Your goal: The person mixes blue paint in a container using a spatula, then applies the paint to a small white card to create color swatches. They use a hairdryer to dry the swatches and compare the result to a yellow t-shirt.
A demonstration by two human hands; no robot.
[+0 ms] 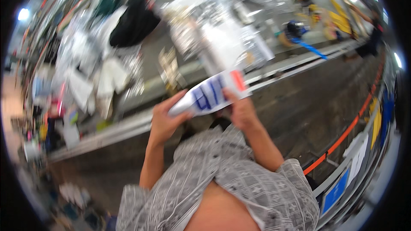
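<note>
Between my two hands is a white package (204,95) with large blue print and an orange-red patch at its right end. Whether it is a bag or a folded wrapper cannot be made out through the blur. My left hand (168,119) grips its left end, thumb toward me. At the right end, my right hand (240,110) has its thumb pressed on the near face. The package is tilted, right end higher, in front of the edge of a long grey worktable (147,70). Just beyond it lie white and clear plastic packets (220,38).
Left on the table are a black cloth bundle (135,23), clear plastic bags (79,45) and white paper pieces (112,77). Far right are a dark round object (294,30) with a blue strip (311,49), yellow items (339,17) and another person (373,32). An orange rail (342,137) curves along the right.
</note>
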